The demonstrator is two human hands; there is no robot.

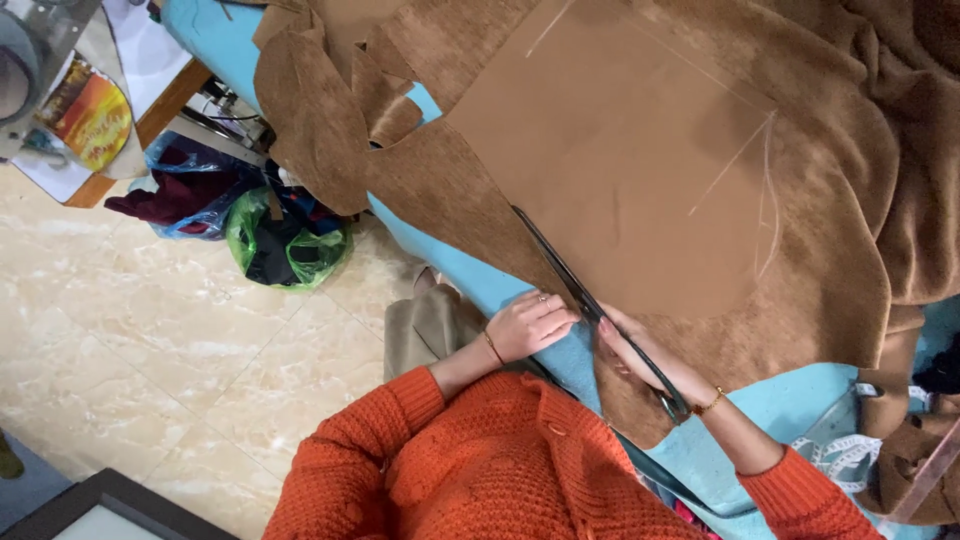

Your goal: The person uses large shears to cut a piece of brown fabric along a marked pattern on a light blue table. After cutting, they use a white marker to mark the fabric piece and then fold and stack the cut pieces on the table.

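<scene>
A large piece of brown plush fabric [640,150] lies on a blue-covered table [470,270], its smooth back facing up and marked with pale chalk lines. My right hand [632,345] is closed around long black scissors [575,285], whose blades run along the fabric's left edge and point away from me. Just left of the blades, my left hand [530,325] rests with curled fingers on the fabric edge; it wears a ring and a bracelet. My sleeves are orange knit.
Loose brown offcuts [320,110] hang over the table's far left edge. Green [285,245] and blue [190,190] plastic bags of cloth sit on the tiled floor. A white measuring tape [835,450] lies at the lower right beside more brown scraps.
</scene>
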